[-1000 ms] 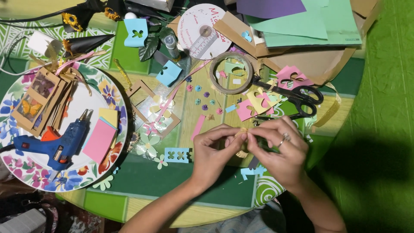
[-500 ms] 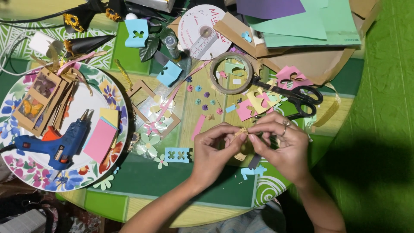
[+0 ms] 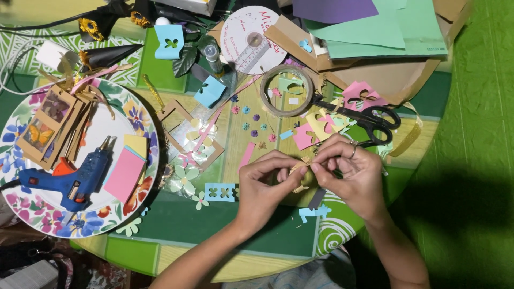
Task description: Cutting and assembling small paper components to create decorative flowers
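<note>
Two bare hands meet over a round craft table (image 3: 267, 235), pinching a small tan paper cutout (image 3: 301, 167) between them. The left hand (image 3: 265, 187) closes thumb and forefinger on the near edge of the cutout, its other fingers curled under; the right hand (image 3: 350, 171), a ring on one finger, presses thumb and forefinger together on the opposite edge, so that the fingertips of both hands nearly touch. The cutout is too small to tell its exact shape.

Just beyond the right fingers lie black-handled scissors (image 3: 369, 118) among pink and yellow paper scraps (image 3: 316, 131). A roll of clear tape (image 3: 286, 91) sits farther out, past the fingertips, with a disc (image 3: 251, 40) beyond it. Small paper flowers (image 3: 249, 120) are scattered beyond the left fingers. A light blue punched strip (image 3: 219, 191) lies just to the left of the left hand, and a blue paper scrap (image 3: 316, 212) lies under the wrists, near the table's edge. Well to the left of both hands, a flowered plate (image 3: 144, 120) carries a blue glue gun (image 3: 69, 179), a pad of pink and yellow sticky notes (image 3: 126, 171) and a stack of brown card frames (image 3: 51, 123). Sheets of green and purple paper (image 3: 375, 27) are piled well beyond the right hand.
</note>
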